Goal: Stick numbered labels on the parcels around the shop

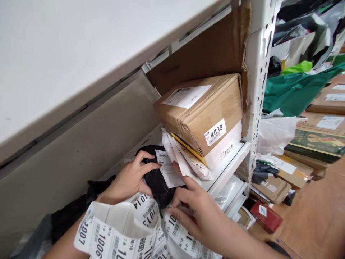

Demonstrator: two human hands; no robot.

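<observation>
My left hand (132,178) grips a black plastic mailer bag (157,185) on the white shelf (229,162), fingers curled over its top edge. A white shipping label (167,169) is stuck on the bag. My right hand (196,210) rests at the bag's right side, thumb by the label and fingers spread low. A long strip of numbered barcode stickers (118,233) is draped over my left forearm. To the right of the bag, a brown cardboard box marked 4039 (202,111) lies on white padded mailers (212,158).
A white shelf board (81,54) overhangs above. A perforated white upright post (257,82) stands at the right. Beyond it lie cardboard boxes (320,126), a green bag (293,90) and a red box (266,216) on the brown floor.
</observation>
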